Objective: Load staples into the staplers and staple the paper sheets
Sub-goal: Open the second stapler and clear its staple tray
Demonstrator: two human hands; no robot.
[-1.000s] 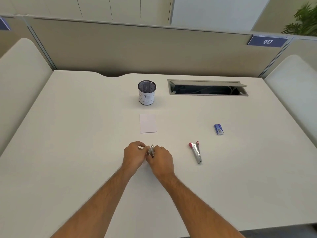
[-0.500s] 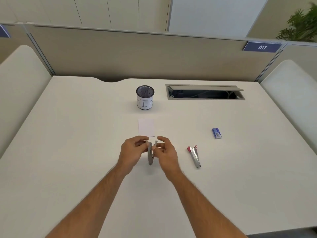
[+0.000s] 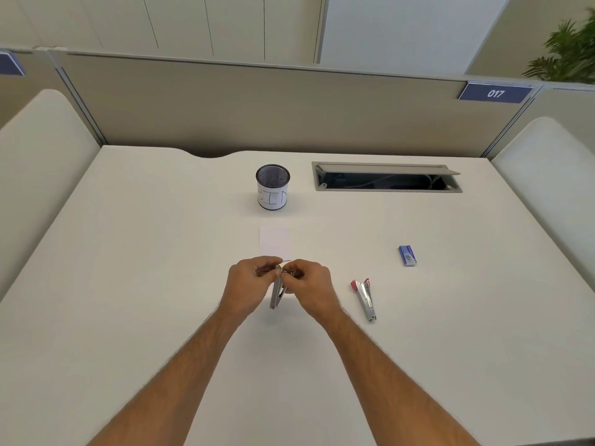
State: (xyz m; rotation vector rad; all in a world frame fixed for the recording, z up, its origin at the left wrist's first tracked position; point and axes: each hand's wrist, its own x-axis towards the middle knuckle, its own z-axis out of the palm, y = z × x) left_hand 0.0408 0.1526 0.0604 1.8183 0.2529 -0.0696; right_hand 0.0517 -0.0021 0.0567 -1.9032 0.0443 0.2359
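Observation:
A small silver stapler [image 3: 277,292] hangs between my two hands above the middle of the white desk [image 3: 128,284], its hinge end pointing down toward me. My left hand [image 3: 249,284] pinches its top end from the left. My right hand [image 3: 310,286] pinches the same end from the right; my fingers hide what they hold there. A small stack of white paper sheets [image 3: 274,242] lies flat just beyond my hands. A second silver stapler with red tips [image 3: 365,299] lies on the desk to the right. A small blue staple box [image 3: 407,255] lies farther right.
A black mesh pen cup with a white label [image 3: 272,187] stands behind the paper. An open cable slot [image 3: 386,177] is set into the desk at the back right. A beige partition [image 3: 289,114] closes the far edge, and padded side panels flank the desk.
Both hands have lifted the stapler from the desk and turned it so that it hangs nearly upright. The fingers have closed in on its top end. The view has shifted slightly.

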